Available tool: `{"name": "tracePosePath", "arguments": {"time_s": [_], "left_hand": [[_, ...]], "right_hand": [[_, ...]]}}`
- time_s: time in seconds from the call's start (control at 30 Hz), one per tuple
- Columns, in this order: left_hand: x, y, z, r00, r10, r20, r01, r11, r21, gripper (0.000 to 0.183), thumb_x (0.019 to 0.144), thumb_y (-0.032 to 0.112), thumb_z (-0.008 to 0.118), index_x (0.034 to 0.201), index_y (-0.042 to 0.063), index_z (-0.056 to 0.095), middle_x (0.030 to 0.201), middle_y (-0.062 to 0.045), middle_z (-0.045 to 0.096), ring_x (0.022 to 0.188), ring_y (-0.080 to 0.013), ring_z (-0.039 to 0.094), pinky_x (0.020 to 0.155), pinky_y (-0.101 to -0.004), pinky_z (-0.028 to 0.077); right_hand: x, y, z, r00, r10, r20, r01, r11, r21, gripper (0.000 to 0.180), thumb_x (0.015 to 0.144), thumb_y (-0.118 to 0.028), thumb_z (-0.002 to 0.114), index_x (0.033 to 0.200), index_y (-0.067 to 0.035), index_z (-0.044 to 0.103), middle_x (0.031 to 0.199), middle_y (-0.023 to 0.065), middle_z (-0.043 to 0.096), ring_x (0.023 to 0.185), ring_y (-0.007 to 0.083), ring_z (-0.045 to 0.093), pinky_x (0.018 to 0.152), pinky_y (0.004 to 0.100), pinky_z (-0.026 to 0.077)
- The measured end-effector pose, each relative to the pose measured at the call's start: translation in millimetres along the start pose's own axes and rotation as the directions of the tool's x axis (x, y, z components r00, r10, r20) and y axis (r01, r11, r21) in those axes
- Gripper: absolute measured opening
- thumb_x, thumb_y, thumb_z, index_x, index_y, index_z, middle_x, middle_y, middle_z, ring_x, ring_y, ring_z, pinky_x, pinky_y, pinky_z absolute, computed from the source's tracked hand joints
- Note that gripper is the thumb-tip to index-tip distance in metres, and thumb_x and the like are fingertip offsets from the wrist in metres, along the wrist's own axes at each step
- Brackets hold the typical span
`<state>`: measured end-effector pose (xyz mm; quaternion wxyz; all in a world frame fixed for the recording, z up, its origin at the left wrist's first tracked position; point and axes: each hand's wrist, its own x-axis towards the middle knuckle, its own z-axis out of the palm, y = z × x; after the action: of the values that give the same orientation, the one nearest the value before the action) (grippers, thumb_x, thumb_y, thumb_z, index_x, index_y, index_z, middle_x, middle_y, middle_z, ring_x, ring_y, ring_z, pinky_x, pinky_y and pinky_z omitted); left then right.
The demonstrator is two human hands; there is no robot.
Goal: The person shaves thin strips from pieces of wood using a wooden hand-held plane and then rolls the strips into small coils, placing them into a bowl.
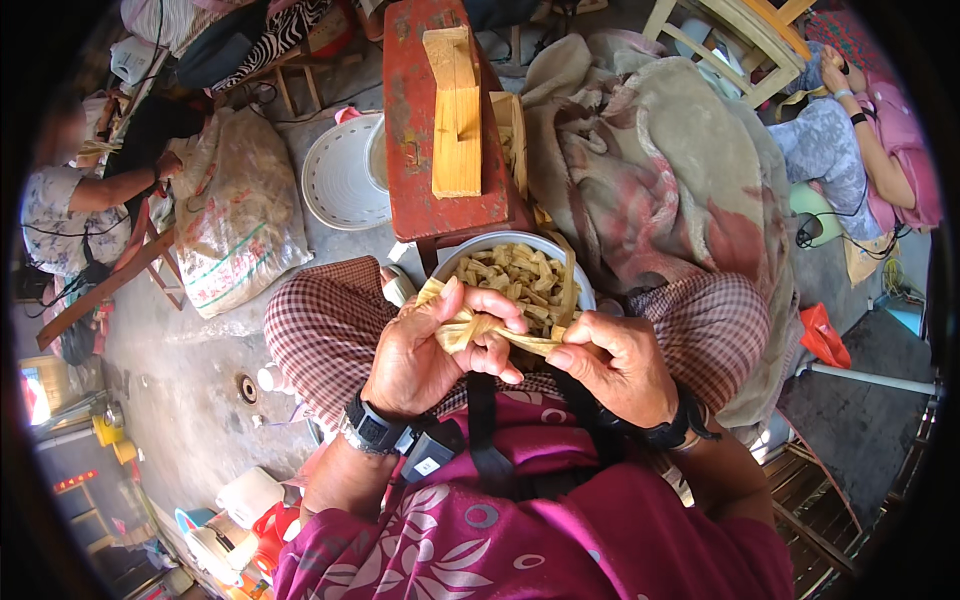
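Note:
Pale yellow strips of dried plant material [474,328], twisted together, stretch between my hands above my lap. My left hand [431,349] holds their wide, looped part, its fingers curled around and beneath it. With thumb and fingers, my right hand [611,360] pinches the narrow twisted end. A long strip also rises from near my right hand along the rim of a white basin [587,289]. That basin, just beyond my hands, is filled with short folded pieces of the same yellow material [517,277]. My palms hide part of the strips.
A red wooden bench [409,90] bearing a wooden block tool [457,142] stands beyond the basin. A white perforated basket [341,176] and a stuffed plastic sack [240,217] lie to the left, a crumpled blanket [675,150] to the right. Two people sit nearby, one on each side.

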<state>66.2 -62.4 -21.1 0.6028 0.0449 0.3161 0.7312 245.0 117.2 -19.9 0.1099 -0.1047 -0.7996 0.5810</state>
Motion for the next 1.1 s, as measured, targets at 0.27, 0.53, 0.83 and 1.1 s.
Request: {"name": "tracePosePath", "arguments": {"time_s": [0.27,0.53,0.83,1.1], "left_hand": [[-1,10,-16,0.989,0.128,-0.077,-0.136,0.986,-0.101,0.054,0.113,0.039,0.044,0.113,-0.01,0.066,0.099,-0.018,0.067,0.068,-0.0171,0.057,0.071,-0.0449,0.063],[3,2,-12,0.97,0.1,-0.221,0.014,0.887,0.462,0.057,0.112,0.046,0.046,0.119,-0.007,0.066,0.084,-0.013,0.068,0.053,-0.0133,0.057,0.051,-0.0289,0.053],[15,9,-8,0.972,0.164,-0.169,-0.024,0.783,0.621,0.027,0.107,0.028,0.065,0.103,0.001,0.062,0.063,0.004,0.05,0.05,-0.005,0.043,0.046,-0.0219,0.034],[22,70,8,0.907,0.401,-0.125,-0.329,0.864,0.381,0.007,0.101,0.006,0.066,0.103,0.0,0.063,0.072,0.0,0.054,0.053,-0.0072,0.044,0.045,-0.0241,0.042]], "right_hand": [[-7,-2,-18,1.0,-0.005,0.026,0.005,1.0,-0.017,0.019,0.096,-0.014,0.079,0.087,-0.001,0.067,0.066,0.0074,0.056,0.056,0.0148,0.051,0.054,0.0318,0.043],[2,11,-15,0.999,-0.038,-0.007,0.038,0.999,-0.038,0.019,0.095,-0.014,0.079,0.088,-0.001,0.066,0.071,0.0097,0.058,0.057,0.0188,0.055,0.055,0.0338,0.044],[12,11,7,0.863,0.331,0.382,-0.438,0.867,0.237,0.039,0.105,-0.036,0.066,0.122,-0.003,0.058,0.091,0.0111,0.069,0.066,0.0156,0.065,0.055,0.0302,0.056],[62,-25,-19,0.986,0.051,0.159,-0.067,0.993,0.101,0.034,0.107,-0.028,0.062,0.088,0.0,0.066,0.068,0.0077,0.058,0.061,0.0148,0.052,0.06,0.0328,0.043]]}}
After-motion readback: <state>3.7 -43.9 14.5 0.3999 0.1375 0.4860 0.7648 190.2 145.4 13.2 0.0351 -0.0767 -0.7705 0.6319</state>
